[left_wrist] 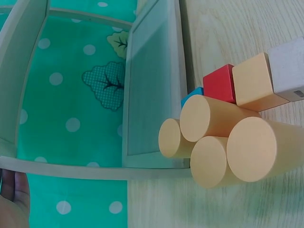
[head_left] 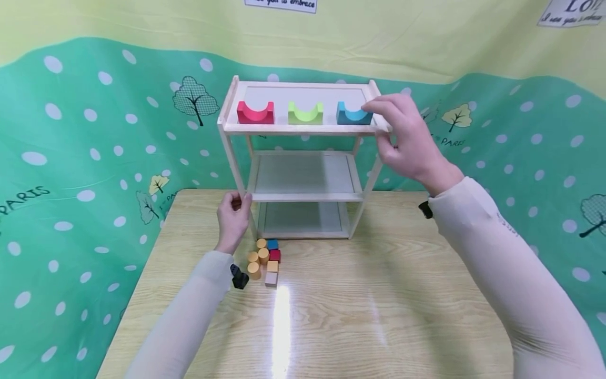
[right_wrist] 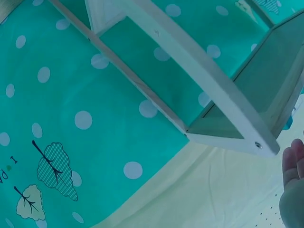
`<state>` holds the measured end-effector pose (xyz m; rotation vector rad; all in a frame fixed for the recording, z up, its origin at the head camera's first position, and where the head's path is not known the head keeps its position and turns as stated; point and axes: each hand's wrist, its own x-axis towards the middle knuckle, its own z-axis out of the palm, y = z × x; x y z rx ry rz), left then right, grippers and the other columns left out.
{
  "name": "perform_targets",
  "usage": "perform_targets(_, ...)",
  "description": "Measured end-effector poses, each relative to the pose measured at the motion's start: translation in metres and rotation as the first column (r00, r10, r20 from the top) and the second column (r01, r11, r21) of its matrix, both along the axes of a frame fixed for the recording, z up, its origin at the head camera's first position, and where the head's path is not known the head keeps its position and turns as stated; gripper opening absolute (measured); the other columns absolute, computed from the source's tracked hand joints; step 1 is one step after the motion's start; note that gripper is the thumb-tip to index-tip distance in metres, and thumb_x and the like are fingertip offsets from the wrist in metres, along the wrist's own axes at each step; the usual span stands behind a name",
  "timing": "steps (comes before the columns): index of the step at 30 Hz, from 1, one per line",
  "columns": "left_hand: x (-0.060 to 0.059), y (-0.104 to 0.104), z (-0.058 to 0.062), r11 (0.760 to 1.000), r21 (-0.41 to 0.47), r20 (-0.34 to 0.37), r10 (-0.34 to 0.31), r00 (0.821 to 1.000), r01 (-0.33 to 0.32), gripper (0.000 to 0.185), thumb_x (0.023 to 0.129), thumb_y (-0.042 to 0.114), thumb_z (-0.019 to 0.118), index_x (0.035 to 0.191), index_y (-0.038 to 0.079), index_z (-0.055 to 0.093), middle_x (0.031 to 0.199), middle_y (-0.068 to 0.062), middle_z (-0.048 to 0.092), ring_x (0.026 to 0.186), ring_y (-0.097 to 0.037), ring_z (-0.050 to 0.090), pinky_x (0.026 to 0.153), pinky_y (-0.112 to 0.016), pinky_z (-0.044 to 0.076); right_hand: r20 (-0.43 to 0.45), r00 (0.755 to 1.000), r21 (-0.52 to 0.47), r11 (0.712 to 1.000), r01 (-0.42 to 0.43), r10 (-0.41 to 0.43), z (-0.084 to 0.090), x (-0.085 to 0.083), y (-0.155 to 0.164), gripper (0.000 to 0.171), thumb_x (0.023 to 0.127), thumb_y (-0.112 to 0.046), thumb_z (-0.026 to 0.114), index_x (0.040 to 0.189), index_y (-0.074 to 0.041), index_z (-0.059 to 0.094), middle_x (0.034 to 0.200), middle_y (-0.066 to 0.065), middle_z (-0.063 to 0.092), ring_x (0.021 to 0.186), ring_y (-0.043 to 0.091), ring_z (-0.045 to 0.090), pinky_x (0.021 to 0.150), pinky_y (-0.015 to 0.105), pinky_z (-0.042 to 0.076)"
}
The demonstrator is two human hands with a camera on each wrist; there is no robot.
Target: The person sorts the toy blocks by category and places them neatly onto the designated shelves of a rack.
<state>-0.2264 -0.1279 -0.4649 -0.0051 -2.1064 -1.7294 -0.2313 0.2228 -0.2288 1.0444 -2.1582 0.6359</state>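
A three-tier white wooden shelf [head_left: 303, 197] stands on the table. Along the front of its top tier sit three blocks with curved hollows: a red one [head_left: 255, 117], a lime green one [head_left: 305, 117] and a blue one [head_left: 354, 118]. My right hand [head_left: 409, 139] is at the top right corner, its fingertips at the blue block's right end; the thumb stands apart below. In the right wrist view, the fingers [right_wrist: 295, 161] show beside the shelf's corner. My left hand [head_left: 233, 218] holds the left front post, its fingers [left_wrist: 21, 190] partly hidden in the left wrist view.
By the shelf's left foot, several tan cylinders [left_wrist: 251, 149] stand on the wooden table [head_left: 379, 316] beside a row of small cubes: blue [head_left: 272, 244], red [head_left: 274, 256], tan [head_left: 272, 266] and pale [head_left: 271, 279]. A spotted green curtain [head_left: 94, 158] hangs behind.
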Motion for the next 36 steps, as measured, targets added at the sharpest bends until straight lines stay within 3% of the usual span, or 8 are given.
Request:
perform_targets(4,0.000,0.000,0.000,1.000,-0.001,-0.012,-0.004,1.000,0.004,0.034,0.096,0.032,0.059,0.104,-0.001,0.057,0.095,-0.013,0.060,0.085,-0.020,0.056,0.074,-0.023,0.047,-0.037,0.999,-0.031,0.999,-0.028,0.027,-0.007,0.008,0.000,0.045,0.075,0.010,0.044,0.115,0.001,0.062,0.117,0.015,0.058,0.110,0.033,0.046,0.092,0.043,0.036)
perform_targets(10,0.000,-0.001,0.000,1.000,-0.002,-0.009,-0.008,1.000,0.008,0.034,0.096,0.029,0.059,0.105,-0.004,0.057,0.096,-0.017,0.060,0.086,-0.023,0.056,0.074,-0.022,0.047,-0.072,0.996,0.008,0.999,-0.045,0.046,-0.017,0.017,0.003,0.043,0.080,0.003,0.041,0.118,0.002,0.060,0.118,0.017,0.058,0.111,0.033,0.047,0.095,0.042,0.036)
perform_targets(12,0.005,0.002,0.008,1.000,-0.005,-0.004,-0.009,1.000,0.009,0.032,0.097,0.023,0.058,0.106,-0.007,0.056,0.097,-0.020,0.060,0.086,-0.025,0.056,0.073,-0.021,0.046,-0.076,0.996,0.010,0.999,-0.053,0.054,-0.021,0.020,0.003,0.041,0.082,0.000,0.040,0.119,0.002,0.059,0.118,0.016,0.058,0.111,0.033,0.047,0.095,0.042,0.037)
perform_targets(16,0.004,0.002,0.008,1.000,-0.004,-0.001,-0.007,1.000,0.007,0.030,0.097,0.020,0.058,0.106,-0.009,0.056,0.098,-0.022,0.059,0.087,-0.027,0.055,0.073,-0.020,0.045,-0.074,0.995,-0.008,0.997,-0.073,0.073,-0.030,0.024,0.001,0.039,0.084,-0.006,0.041,0.117,0.002,0.060,0.116,0.016,0.058,0.109,0.032,0.048,0.094,0.042,0.036)
perform_targets(19,-0.001,0.000,0.000,1.000,-0.003,-0.007,0.000,1.000,0.000,0.033,0.096,0.026,0.059,0.105,-0.005,0.057,0.097,-0.018,0.060,0.085,-0.023,0.056,0.073,-0.021,0.046,-0.075,0.993,-0.024,0.996,-0.090,0.088,-0.037,0.027,-0.002,0.038,0.084,-0.009,0.044,0.116,0.003,0.060,0.114,0.016,0.059,0.108,0.032,0.049,0.094,0.042,0.037)
perform_targets(22,-0.001,-0.001,0.000,1.000,-0.011,-0.009,0.002,1.000,-0.002,0.034,0.095,0.031,0.059,0.104,-0.002,0.058,0.095,-0.014,0.060,0.084,-0.020,0.056,0.073,-0.022,0.047,-0.073,0.992,-0.037,0.994,-0.107,0.104,-0.044,0.029,-0.006,0.037,0.084,-0.012,0.048,0.115,0.003,0.061,0.114,0.016,0.060,0.108,0.032,0.050,0.094,0.042,0.037)
perform_targets(36,-0.002,-0.002,-0.001,1.000,-0.022,-0.001,-0.004,1.000,0.004,0.034,0.095,0.030,0.059,0.106,-0.002,0.058,0.097,-0.015,0.060,0.087,-0.022,0.056,0.076,-0.026,0.047,0.026,0.990,-0.030,0.990,-0.139,0.140,-0.087,0.038,-0.020,0.038,0.080,-0.006,0.063,0.118,0.000,0.060,0.116,0.015,0.059,0.108,0.030,0.052,0.092,0.039,0.041)
